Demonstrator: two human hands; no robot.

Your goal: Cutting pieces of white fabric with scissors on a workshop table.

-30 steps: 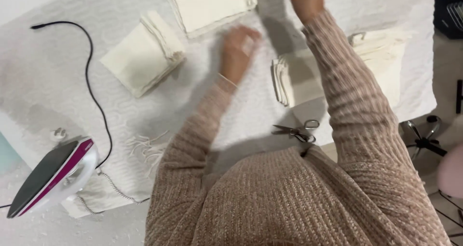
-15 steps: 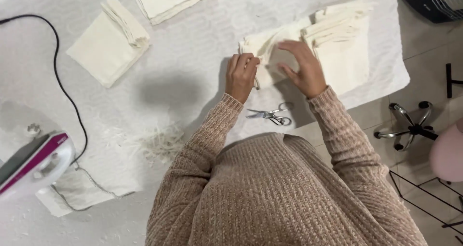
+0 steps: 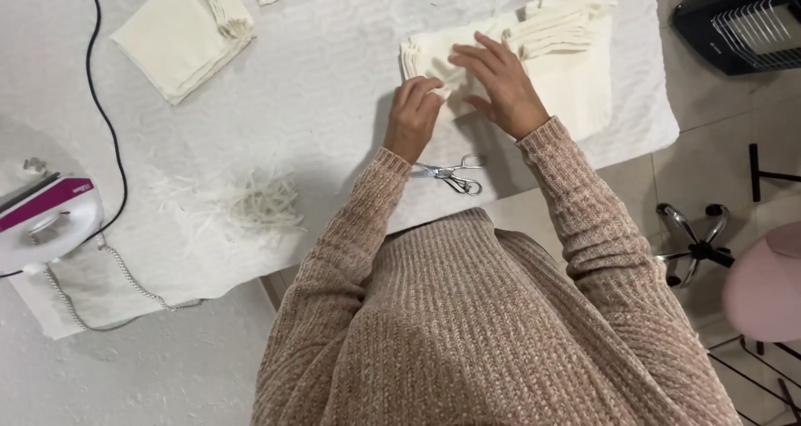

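A white, quilted-textured worktop (image 3: 334,100) carried everything. The left hand (image 3: 415,115) pinched a corner of the cream folded cloth stack (image 3: 576,67), the right hand (image 3: 499,84) pressing flat with fingers spread. The stack's long axis ran left-right. Small silver metal scissors (image 3: 450,174) lay just beside the wrists; another square cream cloth pile (image 3: 179,38) sat well apart.

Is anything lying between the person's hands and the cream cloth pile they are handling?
Nothing visible. The left hand and right hand already rest on the cream cloth pile; the scissors lie nearer the person, beside the left wrist.
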